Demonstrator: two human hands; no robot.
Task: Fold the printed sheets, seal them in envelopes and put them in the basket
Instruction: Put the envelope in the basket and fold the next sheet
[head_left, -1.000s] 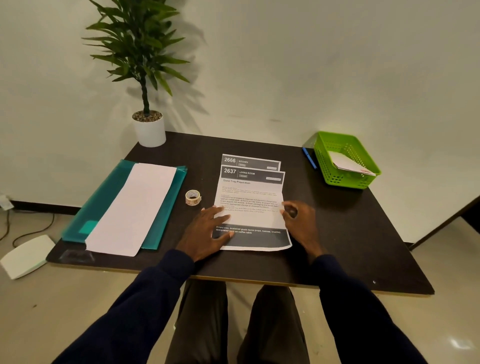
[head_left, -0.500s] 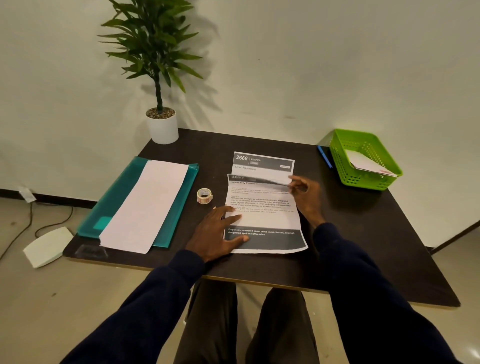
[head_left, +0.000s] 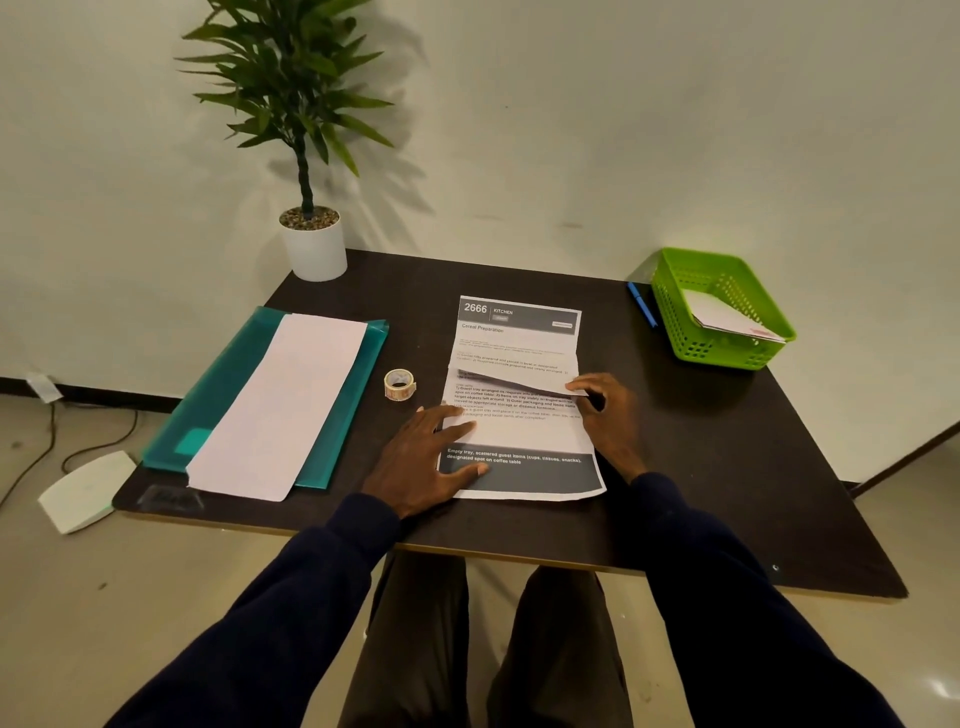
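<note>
Printed sheets (head_left: 519, 426) sit in a stack of 2 at the middle of the tabletop (head_left: 701, 441), straight ahead of us. Their long axis runs from our body toward the wall. Our left hand (head_left: 426, 457) lies spread and flat on the near left part of the top sheet (head_left: 524, 439), pinning it. Our right hand (head_left: 608, 415) pinches that sheet's turned-over far edge at its right side, above the sheet underneath (head_left: 514, 338), headed 2666.

We judge the fold barely begun. The far edge must travel along the long axis toward us, so the right hand, nearer that edge, leads while the left anchors. The flap (head_left: 519, 383) lies slanted, its left corner farther off, so the crease could go askew. The green basket (head_left: 670, 306) stands well apart at the far right, with an envelope (head_left: 727, 317) inside.
</note>
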